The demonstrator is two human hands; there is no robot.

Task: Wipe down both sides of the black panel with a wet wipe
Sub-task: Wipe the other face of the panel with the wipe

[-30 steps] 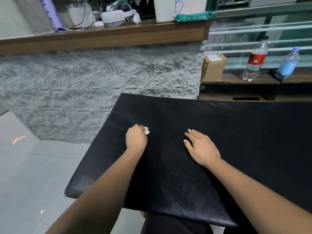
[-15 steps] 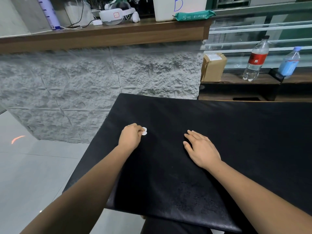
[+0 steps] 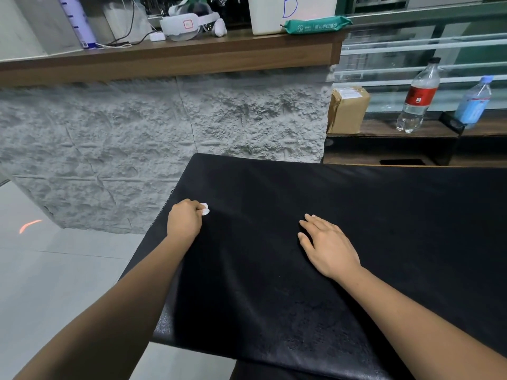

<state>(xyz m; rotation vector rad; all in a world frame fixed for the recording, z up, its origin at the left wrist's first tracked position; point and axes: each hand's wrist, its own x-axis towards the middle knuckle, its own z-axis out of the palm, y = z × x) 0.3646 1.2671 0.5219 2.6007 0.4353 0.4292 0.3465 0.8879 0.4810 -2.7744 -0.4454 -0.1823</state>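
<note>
A large black panel (image 3: pixel 370 220) lies flat in front of me, its left edge hanging over the floor. My left hand (image 3: pixel 184 222) is curled round a small balled white wet wipe (image 3: pixel 205 209) and presses it on the panel near the left edge; only a bit of the wipe shows past my fingers. My right hand (image 3: pixel 327 246) lies flat on the panel's middle, fingers straight and together, holding nothing.
A rough white stone counter wall (image 3: pixel 164 138) with a wooden top (image 3: pixel 192 54) stands behind the panel. On it sit a green wipe pack (image 3: pixel 315 25) and a white headset (image 3: pixel 189 23). A cardboard box (image 3: pixel 347 109) and two water bottles (image 3: pixel 418 97) stand at right. Grey tile floor (image 3: pixel 55 270) lies at left.
My left hand has slid the wipe to the left, towards the panel's left edge. My right hand has stayed in place on the panel.
</note>
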